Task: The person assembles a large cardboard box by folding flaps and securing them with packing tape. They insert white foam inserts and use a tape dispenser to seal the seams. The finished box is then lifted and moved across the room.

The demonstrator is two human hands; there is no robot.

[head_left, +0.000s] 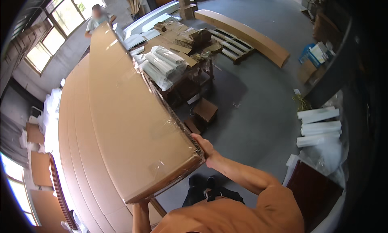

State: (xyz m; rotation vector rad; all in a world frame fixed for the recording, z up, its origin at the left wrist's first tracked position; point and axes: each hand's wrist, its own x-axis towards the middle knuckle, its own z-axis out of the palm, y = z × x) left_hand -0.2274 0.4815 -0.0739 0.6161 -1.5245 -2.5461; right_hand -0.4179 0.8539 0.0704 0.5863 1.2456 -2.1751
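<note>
A long, taped cardboard box stretches from just in front of me to the far upper left. My right hand grips its right edge near the close corner, fingers against the torn, corrugated side. Under the near left corner, my left hand holds the box from below; its fingers are hidden by the cardboard. At the far end another person stands with both arms at the box.
Flat cardboard lies along the box's left side. To the right stands a worktable with white wrapped bundles and cardboard scraps. Beyond are a slatted pallet and another long carton. White wrapped pieces lie far right.
</note>
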